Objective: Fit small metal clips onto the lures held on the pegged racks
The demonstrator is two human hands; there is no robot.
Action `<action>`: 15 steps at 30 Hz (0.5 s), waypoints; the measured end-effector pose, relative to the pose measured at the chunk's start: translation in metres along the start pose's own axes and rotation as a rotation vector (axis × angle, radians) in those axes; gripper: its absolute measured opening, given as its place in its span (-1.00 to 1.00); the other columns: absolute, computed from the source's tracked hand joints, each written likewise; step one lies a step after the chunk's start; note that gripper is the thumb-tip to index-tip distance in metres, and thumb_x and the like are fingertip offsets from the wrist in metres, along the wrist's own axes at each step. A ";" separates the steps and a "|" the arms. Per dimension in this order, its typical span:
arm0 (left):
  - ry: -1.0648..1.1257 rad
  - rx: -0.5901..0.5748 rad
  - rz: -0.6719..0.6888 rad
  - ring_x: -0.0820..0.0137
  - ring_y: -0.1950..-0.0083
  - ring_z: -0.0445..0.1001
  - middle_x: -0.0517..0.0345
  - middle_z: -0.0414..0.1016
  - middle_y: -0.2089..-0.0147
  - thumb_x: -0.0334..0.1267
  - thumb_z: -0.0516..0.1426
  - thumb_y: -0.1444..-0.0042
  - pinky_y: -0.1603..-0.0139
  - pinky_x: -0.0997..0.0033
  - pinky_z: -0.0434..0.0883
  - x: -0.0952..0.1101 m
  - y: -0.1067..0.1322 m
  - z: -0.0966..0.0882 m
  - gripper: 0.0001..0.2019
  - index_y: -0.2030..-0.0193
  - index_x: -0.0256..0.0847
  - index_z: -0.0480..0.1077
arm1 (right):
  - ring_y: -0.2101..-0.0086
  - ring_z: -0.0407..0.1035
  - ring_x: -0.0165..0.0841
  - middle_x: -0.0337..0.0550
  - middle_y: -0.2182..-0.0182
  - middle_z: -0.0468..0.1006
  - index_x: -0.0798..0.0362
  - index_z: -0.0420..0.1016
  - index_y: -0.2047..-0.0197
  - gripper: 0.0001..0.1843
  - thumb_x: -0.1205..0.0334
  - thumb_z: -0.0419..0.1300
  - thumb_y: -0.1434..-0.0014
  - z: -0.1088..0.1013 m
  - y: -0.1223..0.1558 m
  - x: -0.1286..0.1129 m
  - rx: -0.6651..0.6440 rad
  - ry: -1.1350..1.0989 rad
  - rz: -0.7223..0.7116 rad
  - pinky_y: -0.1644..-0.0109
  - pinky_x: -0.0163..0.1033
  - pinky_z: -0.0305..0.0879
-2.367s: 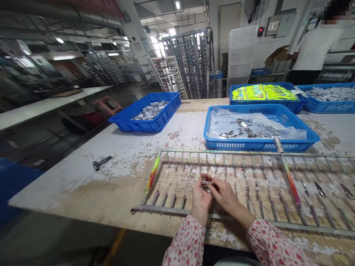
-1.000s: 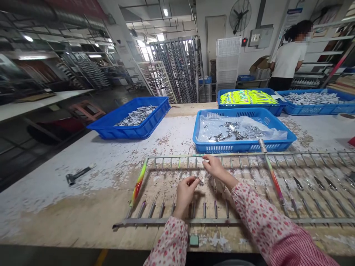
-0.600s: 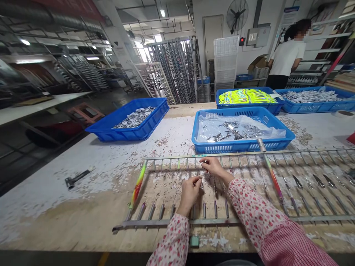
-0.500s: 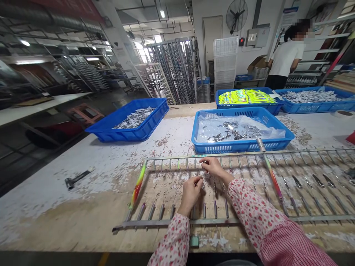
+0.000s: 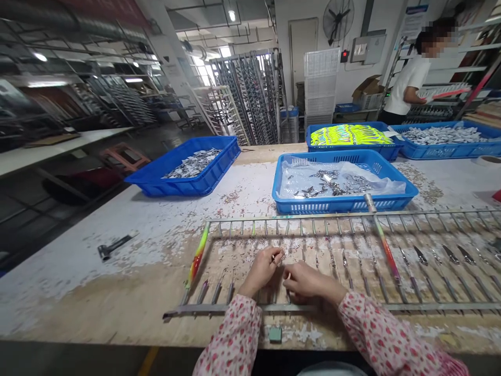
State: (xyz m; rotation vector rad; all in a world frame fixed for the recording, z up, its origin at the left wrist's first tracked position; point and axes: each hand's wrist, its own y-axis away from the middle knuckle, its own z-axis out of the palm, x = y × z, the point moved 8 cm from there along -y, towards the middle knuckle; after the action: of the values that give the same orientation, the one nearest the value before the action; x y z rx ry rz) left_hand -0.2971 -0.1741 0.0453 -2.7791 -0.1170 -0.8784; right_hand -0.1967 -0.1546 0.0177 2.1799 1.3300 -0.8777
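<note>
A metal rack (image 5: 313, 307) lies flat on the table, with two rows of prongs facing each other. Inside its frame, my left hand (image 5: 263, 270) is closed in a pinch, and a small dark, shiny metal piece (image 5: 273, 257) shows at its fingertips. Close beside it on the right, my right hand (image 5: 307, 279) is closed, palm down, over the lower row of prongs; its fingers cover whatever they pinch. Farther right, shiny blade-shaped metal pieces (image 5: 420, 256) hang between the rows. Red, yellow and green paint coats the rack's left bar (image 5: 198, 256).
Behind the rack stands a blue basket (image 5: 344, 205) lined with plastic, holding loose metal pieces. Another blue tray (image 5: 176, 188) is at the left, near a dark T-shaped tool (image 5: 113, 247). A small green block (image 5: 275, 335) lies at the front edge. A person (image 5: 407, 89) stands at the back right.
My right hand has come down from the upper row of prongs to the lower row. My left hand has shifted slightly left. The person at the back now holds a long reddish object.
</note>
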 end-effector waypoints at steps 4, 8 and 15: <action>-0.010 -0.022 0.001 0.35 0.32 0.35 0.11 0.42 0.40 -0.18 -0.03 -0.20 0.28 0.41 0.20 0.001 0.000 -0.005 -0.72 0.38 -0.22 0.42 | 0.54 0.39 -0.41 -0.25 0.58 0.52 0.14 0.43 0.09 -0.67 0.42 -0.01 -0.10 0.026 0.010 0.001 0.041 -0.146 0.047 0.34 -0.37 0.24; -0.013 -0.058 0.012 0.37 0.36 0.32 0.15 0.36 0.46 -0.16 -0.04 -0.20 0.32 0.42 0.16 0.004 0.004 -0.006 -0.70 0.47 -0.21 0.37 | 0.42 0.42 -0.37 -0.16 0.46 0.57 0.11 0.54 0.31 -0.78 0.42 0.09 -0.02 0.023 0.007 0.010 0.207 -0.136 0.075 0.30 -0.35 0.23; 0.053 -0.099 0.004 0.39 0.37 0.28 0.20 0.30 0.49 -0.20 -0.02 -0.16 0.35 0.44 0.14 0.007 0.010 0.000 -0.71 0.54 -0.22 0.30 | 0.51 0.33 -0.44 -0.26 0.56 0.48 0.10 0.50 0.38 -0.89 0.42 0.20 0.05 0.020 0.010 0.028 0.339 -0.215 0.171 0.42 -0.39 0.15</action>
State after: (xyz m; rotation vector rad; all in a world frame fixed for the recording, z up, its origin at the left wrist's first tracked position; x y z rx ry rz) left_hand -0.2899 -0.1832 0.0473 -2.8429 -0.0613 -0.9820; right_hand -0.1844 -0.1547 -0.0162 2.3229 0.9304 -1.3035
